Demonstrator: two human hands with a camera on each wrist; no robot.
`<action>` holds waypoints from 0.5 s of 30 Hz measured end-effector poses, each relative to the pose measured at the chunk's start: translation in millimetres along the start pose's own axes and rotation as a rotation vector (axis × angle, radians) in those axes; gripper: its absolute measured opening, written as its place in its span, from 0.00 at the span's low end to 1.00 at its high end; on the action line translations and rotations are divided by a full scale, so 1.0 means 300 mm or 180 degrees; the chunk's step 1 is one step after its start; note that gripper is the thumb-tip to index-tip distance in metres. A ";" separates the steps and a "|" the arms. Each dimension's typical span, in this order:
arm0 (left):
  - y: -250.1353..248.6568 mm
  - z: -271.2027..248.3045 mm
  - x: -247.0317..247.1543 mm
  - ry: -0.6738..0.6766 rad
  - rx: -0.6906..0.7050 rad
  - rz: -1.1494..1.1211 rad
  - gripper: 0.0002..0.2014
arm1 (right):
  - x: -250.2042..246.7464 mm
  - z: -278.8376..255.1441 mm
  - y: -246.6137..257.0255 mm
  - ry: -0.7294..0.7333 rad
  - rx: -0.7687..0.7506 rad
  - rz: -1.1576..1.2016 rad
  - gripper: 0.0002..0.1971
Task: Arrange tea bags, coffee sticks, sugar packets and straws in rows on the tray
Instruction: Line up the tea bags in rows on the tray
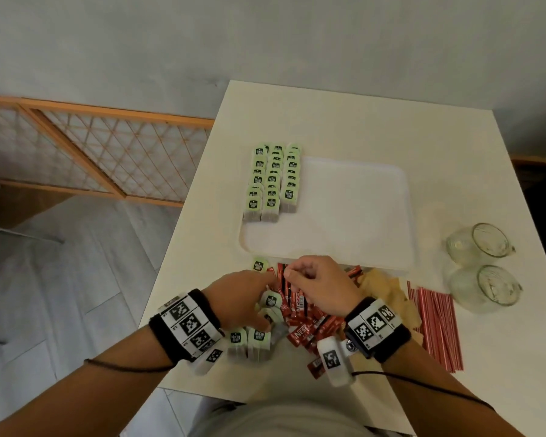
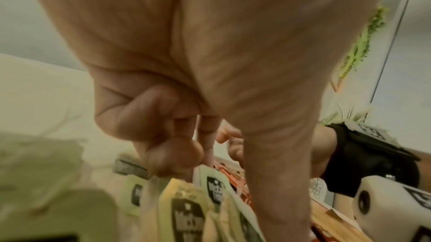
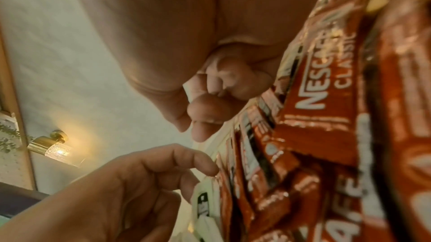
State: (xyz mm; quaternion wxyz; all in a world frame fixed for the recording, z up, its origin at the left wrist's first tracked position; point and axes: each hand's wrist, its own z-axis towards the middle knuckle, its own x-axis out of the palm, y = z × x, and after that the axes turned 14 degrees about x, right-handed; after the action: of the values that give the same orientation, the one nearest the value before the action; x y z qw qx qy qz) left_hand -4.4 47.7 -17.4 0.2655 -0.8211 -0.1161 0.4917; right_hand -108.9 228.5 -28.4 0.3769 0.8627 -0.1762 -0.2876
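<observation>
Three rows of green tea bags (image 1: 273,181) lie on the left part of the white tray (image 1: 344,216). Before the tray's near edge lies a pile of red coffee sticks (image 1: 306,316) (image 3: 321,87). My right hand (image 1: 316,282) (image 3: 221,89) is over the pile with its fingers curled on a small upright bundle of sticks. My left hand (image 1: 243,298) (image 3: 149,181) reaches in from the left, and its bent fingertips touch the side of the bundle. Loose tea bags (image 1: 249,339) (image 2: 210,190) lie under and beside the left hand. Tan sugar packets (image 1: 382,288) and red striped straws (image 1: 438,323) lie to the right.
Two glass cups (image 1: 483,244) lie on the table to the right of the tray. One tea bag (image 1: 260,265) sits alone at the tray's near left corner. The table's left edge (image 1: 171,263) drops to the floor close to my left wrist.
</observation>
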 end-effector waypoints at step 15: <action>-0.024 0.013 -0.109 -0.0374 0.0298 -0.0670 0.10 | -0.006 -0.062 -0.018 0.0314 -0.0372 -0.0298 0.16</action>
State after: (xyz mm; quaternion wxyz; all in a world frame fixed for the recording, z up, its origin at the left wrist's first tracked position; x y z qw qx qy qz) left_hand -23.2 40.2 9.5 0.3464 -0.7609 -0.1939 0.5132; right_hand -98.1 243.0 -21.6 0.4209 0.8596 -0.0998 -0.2719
